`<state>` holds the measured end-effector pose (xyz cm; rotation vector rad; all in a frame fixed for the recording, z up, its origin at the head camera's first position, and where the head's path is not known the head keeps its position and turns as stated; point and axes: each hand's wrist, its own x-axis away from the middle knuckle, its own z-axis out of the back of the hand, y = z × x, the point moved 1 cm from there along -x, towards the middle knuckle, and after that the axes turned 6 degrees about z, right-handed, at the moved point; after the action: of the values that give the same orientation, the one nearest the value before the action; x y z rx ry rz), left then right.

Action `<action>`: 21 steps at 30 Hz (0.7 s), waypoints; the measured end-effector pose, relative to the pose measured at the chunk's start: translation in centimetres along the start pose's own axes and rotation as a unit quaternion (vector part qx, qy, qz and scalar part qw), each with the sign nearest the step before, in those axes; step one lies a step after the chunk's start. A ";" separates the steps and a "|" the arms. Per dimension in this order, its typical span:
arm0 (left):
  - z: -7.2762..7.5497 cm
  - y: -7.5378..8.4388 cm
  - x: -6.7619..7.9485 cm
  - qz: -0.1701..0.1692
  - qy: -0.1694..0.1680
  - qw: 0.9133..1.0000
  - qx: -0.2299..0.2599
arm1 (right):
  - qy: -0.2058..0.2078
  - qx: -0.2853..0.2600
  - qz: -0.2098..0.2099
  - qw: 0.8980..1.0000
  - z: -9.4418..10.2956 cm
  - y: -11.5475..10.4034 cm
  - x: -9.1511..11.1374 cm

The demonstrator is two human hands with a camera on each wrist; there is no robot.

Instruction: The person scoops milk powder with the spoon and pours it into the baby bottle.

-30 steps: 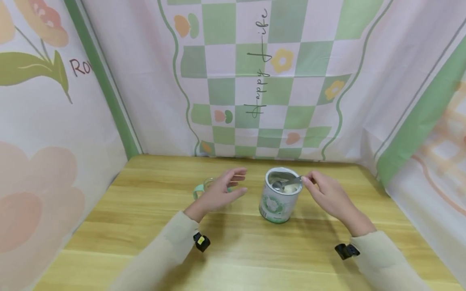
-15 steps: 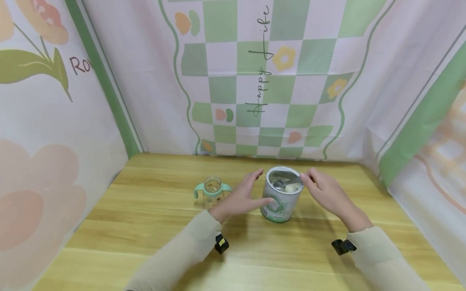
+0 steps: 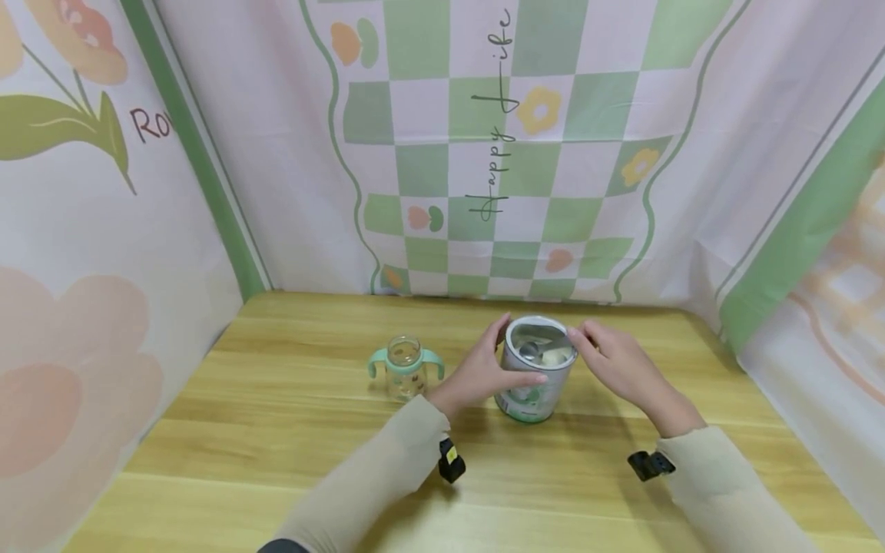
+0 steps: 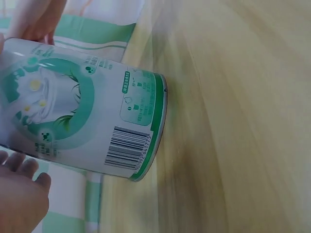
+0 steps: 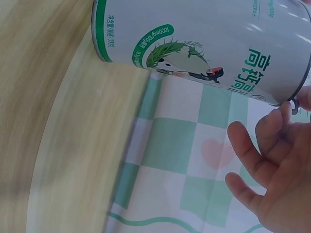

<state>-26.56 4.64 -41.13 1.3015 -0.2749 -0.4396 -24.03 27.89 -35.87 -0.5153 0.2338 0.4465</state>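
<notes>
A white and green milk powder can [image 3: 528, 403] stands upright and open on the table, pale powder showing inside. My left hand [image 3: 480, 374] rests round its left side, thumb across the front and fingers toward the back. In the left wrist view, the fingers [image 4: 24, 196] lie along the side of the can [image 4: 92, 102]. At the rim's right, my right hand [image 3: 622, 372] pinches the handle of a metal spoon [image 3: 531, 352], whose bowl is within the can's mouth. The right wrist view shows the thumb and index finger at the handle's end, other fingers loosely bent.
A clear baby bottle [image 3: 406, 378] with mint-green handles stands uncapped left of the can, near my left forearm. The wooden table [image 3: 290, 399] is bounded at the back by a checkered curtain [image 3: 470, 169], with more printed cloth at both sides.
My left hand has moved right, from in front of the baby bottle to the can, and now rests round it. My right hand and the spoon have stayed nearly still.
</notes>
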 end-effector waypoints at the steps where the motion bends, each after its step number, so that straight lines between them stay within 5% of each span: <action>1: -0.2 -0.1 -0.2 0.000 -0.001 1.000 0.005 | -0.001 -0.003 0.000 1.000 0.0 0.0 0.0; 12: -1.8 -0.9 -1.5 -0.074 -0.005 0.996 0.050 | 0.014 0.015 0.035 0.999 0.3 -0.2 0.1; 21: -1.7 -1.3 -1.6 -0.077 -0.006 0.996 0.046 | 0.063 0.116 0.107 0.985 0.5 -1.7 -0.4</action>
<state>-27.45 6.56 -42.73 1.4171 -0.2077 -0.5719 -23.54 26.69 -34.64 -0.2900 0.4605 0.5875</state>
